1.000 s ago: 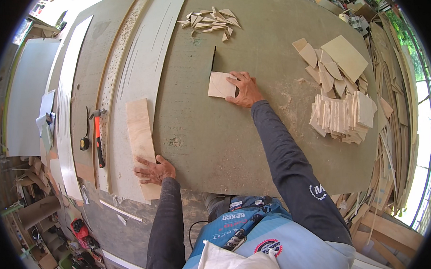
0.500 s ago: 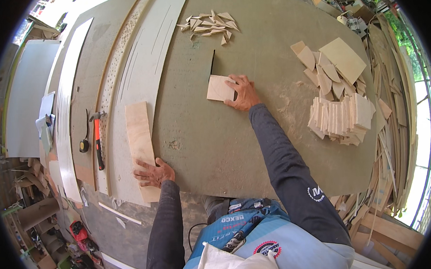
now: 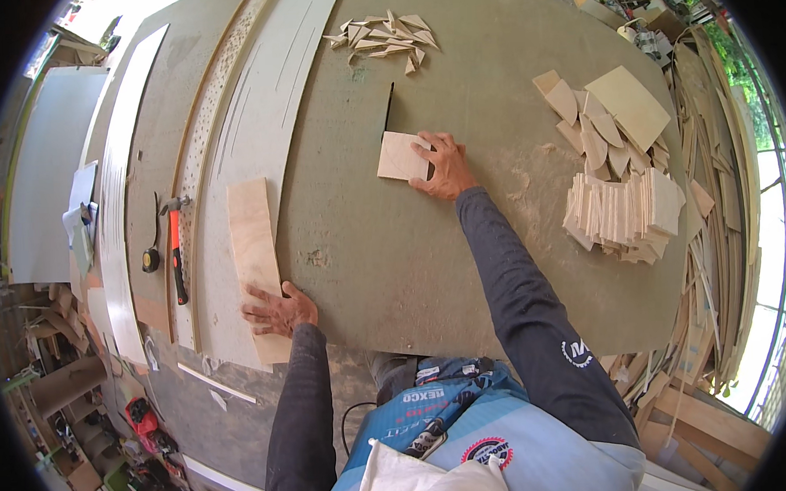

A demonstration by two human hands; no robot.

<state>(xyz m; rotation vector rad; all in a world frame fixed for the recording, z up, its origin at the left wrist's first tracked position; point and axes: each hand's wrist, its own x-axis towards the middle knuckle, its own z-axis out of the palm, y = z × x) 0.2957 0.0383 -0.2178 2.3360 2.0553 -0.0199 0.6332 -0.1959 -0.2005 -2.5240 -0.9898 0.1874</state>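
Note:
My right hand presses flat on a small square of pale plywood lying on the grey-green worktable, right beside a dark slot in the table top. My left hand rests, fingers spread, on the near end of a long pale plywood strip at the table's left edge. Neither hand lifts anything off the surface.
A stack of cut plywood squares and loose curved offcuts lie at the right. Small triangular scraps sit at the far middle. A red-handled hammer and a tape measure lie on long boards at the left.
My right hand has slid the small square slightly toward the slot. My left hand stays on the long strip, almost unmoved.

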